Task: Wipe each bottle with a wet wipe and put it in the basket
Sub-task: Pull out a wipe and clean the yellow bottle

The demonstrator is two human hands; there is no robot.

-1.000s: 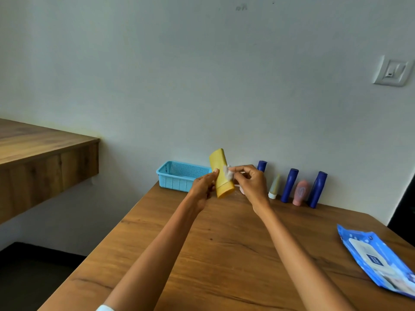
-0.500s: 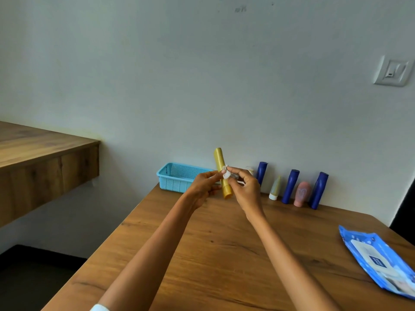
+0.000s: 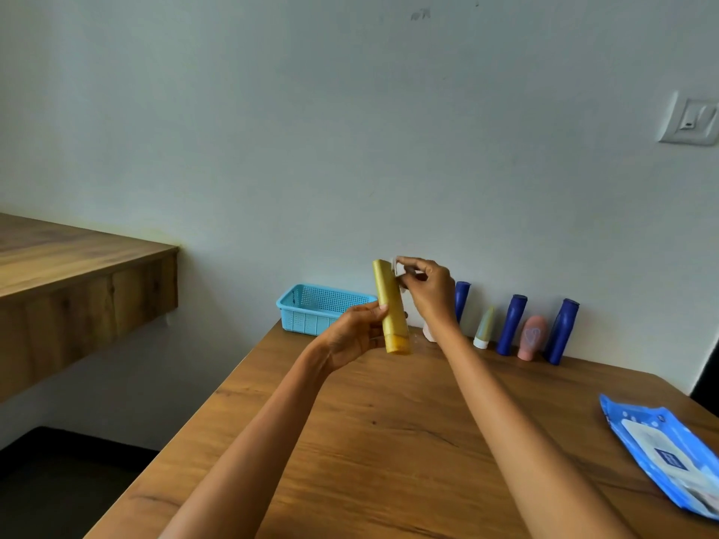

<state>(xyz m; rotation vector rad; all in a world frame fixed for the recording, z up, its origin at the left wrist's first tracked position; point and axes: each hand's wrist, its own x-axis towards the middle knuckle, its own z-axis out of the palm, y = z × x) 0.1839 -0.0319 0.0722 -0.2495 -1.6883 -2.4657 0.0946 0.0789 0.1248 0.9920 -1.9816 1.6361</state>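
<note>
Since half a second earlier, the white wet wipe (image 3: 398, 267) has been carried from the middle of the yellow bottle (image 3: 390, 305) up to its top end, and the bottle has been turned so that more of its flat face is seen. The bottle is held nearly upright above the far part of the wooden table (image 3: 389, 441), cap end down, tilted slightly leftward at the top. Its lower half is gripped by the left hand (image 3: 356, 334), the thumb being laid across the near side and the fingers curled round behind. The wipe is pinched as a small wad between the thumb and bent fingers of the right hand (image 3: 428, 291) and is pressed against the upper right edge of the bottle. The light blue basket (image 3: 311, 311) is set at the far left corner of the table against the wall, just beyond the left hand. Along the wall to the right, three dark blue bottles (image 3: 511, 324) are stood upright, with a pale green tube (image 3: 484, 328) and a pink bottle (image 3: 533, 342) among them; a further pale object is partly hidden behind the right wrist and cannot be identified. A blue pack of wipes (image 3: 661, 449) is laid flat near the right edge of the table, well apart from the hands.
</note>
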